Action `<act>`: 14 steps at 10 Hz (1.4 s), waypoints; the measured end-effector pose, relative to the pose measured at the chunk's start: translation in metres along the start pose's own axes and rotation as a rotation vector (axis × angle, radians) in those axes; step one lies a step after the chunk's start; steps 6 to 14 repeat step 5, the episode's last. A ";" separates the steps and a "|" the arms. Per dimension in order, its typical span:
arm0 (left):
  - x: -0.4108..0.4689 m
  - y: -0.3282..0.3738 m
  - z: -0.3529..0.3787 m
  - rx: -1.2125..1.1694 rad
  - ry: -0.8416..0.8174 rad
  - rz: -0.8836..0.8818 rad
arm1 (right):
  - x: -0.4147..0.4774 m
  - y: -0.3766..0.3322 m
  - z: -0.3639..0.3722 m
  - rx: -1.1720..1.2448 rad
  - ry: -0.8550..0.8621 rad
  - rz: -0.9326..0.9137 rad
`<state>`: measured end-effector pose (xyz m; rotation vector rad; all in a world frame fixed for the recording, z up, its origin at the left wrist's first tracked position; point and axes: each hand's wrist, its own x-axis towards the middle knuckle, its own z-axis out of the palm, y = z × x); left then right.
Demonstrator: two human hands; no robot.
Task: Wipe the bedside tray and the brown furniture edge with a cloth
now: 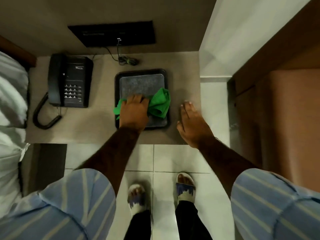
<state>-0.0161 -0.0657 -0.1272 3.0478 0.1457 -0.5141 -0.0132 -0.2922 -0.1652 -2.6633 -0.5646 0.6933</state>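
Observation:
A black tray (140, 71) with a grey mat (141, 84) inside lies on the beige bedside table (102, 118). My left hand (134, 111) presses a green cloth (160, 103) flat onto the tray's near half, and the cloth bunches out to the right of my fingers. My right hand (191, 124) rests on the table just right of the tray with its fingers spread, holding nothing. A brown furniture panel (280, 108) stands at the far right, beyond a white wall edge (214, 77).
A black corded telephone (69, 80) sits on the table's left part, its coiled cord looping toward the front edge. A bundled black cable (127, 60) lies behind the tray under a dark wall panel (112, 32). White bedding (10, 104) borders the left. Tiled floor lies below.

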 end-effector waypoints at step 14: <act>-0.023 -0.022 0.010 -0.173 -0.026 0.129 | 0.004 -0.017 -0.036 0.056 -0.008 0.084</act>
